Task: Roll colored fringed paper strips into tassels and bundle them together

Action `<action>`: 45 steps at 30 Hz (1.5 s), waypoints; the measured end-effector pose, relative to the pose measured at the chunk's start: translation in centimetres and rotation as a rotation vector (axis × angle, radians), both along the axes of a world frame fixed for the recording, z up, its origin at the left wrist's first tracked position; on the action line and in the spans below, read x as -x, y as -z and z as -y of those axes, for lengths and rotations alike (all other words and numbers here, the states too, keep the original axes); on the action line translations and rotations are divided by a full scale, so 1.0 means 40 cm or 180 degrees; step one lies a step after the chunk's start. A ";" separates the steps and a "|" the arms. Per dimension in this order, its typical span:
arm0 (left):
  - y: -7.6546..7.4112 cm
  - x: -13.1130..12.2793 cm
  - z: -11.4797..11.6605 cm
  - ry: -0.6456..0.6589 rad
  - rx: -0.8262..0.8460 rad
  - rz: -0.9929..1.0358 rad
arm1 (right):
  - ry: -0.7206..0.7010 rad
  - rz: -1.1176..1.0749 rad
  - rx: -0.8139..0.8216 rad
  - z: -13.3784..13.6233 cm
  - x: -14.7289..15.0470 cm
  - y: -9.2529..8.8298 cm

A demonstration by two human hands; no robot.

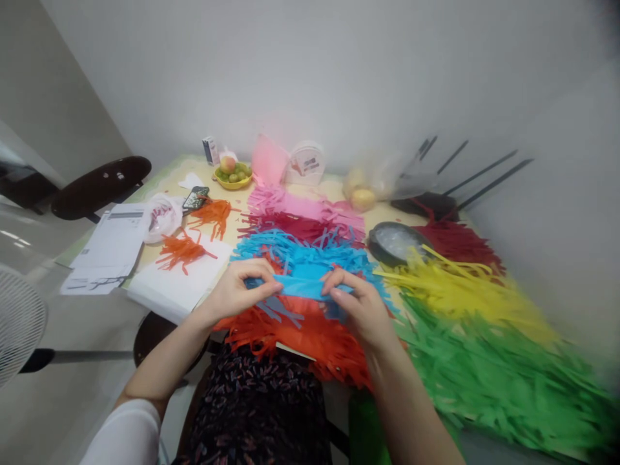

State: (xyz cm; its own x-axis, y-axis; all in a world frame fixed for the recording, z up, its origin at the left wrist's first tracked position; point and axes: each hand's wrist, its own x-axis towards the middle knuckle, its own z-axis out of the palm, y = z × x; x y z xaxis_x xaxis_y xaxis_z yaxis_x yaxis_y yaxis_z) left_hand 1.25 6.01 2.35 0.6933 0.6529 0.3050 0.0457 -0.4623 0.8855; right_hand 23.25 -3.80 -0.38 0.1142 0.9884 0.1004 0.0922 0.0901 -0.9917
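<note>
Between my two hands a blue tissue paper strip (301, 287) is stretched level above the table. My left hand (247, 284) pinches its left end between thumb and fingers. The right end is pinched by my right hand (356, 300). Beneath lies a pile of blue fringed paper (310, 248), with orange-red fringed paper (290, 332) nearer to me, hanging over the table's front edge. Behind the blue pile are dark red fringed paper (295, 226) and pink fringed paper (310, 205).
To the right lie a round dark pan (394, 244), yellow fringed paper (450, 287) and green fringed paper (504, 374). White sheets (113, 239), a phone (196, 197) and orange tassels (181, 250) lie left. A yellow fruit bowl (233, 184) stands at the back. A fan (19, 329) is at far left.
</note>
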 end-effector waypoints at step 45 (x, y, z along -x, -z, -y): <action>0.026 -0.017 0.037 0.0181 0.1458 0.0411 | 0.0536 -0.0277 -0.0017 0.038 0.064 -0.023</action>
